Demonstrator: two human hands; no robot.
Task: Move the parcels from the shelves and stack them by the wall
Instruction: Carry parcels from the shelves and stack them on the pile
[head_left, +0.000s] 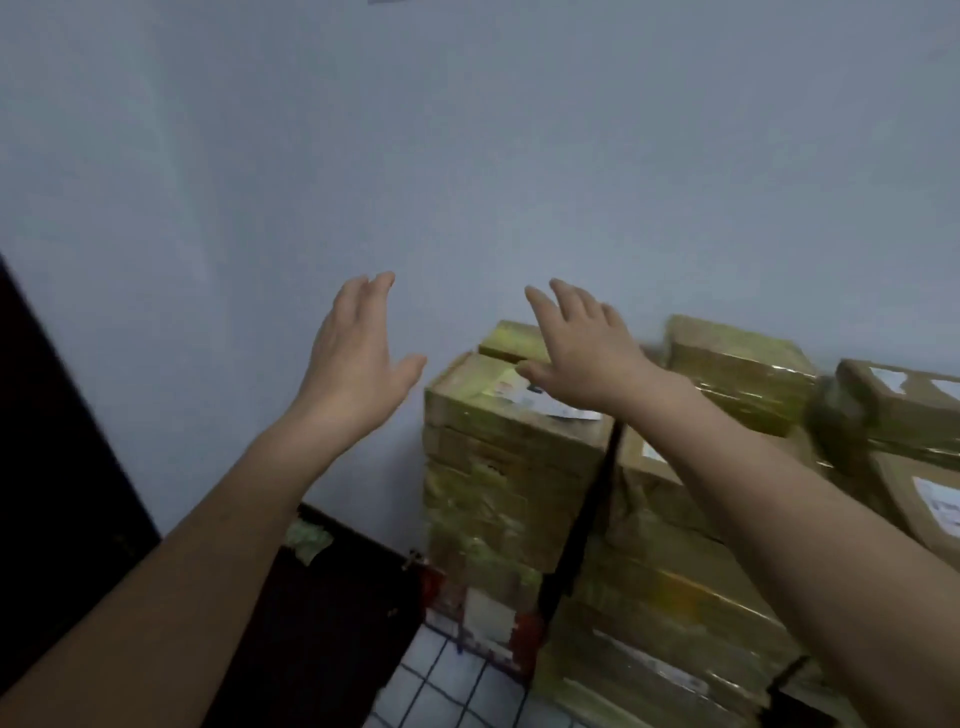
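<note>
Parcels (514, 467) piled high, right up against the pale, smooth wall (467, 156). Square brown cardboard, wrapped in shiny see-through tape, with a white label (561, 408) on the top one. More boxes (743, 374) just beside them on the right, a bit blurry. Right hand (582, 353) over the top parcel, fingers straight and spread, holding nothing; cannot tell if touching. Left hand (353, 353) up in the air, left of the pile, flat and spread too, holding nothing. Down low, white floor tiles (447, 680) with dark lines, and a dark cabinet (322, 613) near the pile.
</note>
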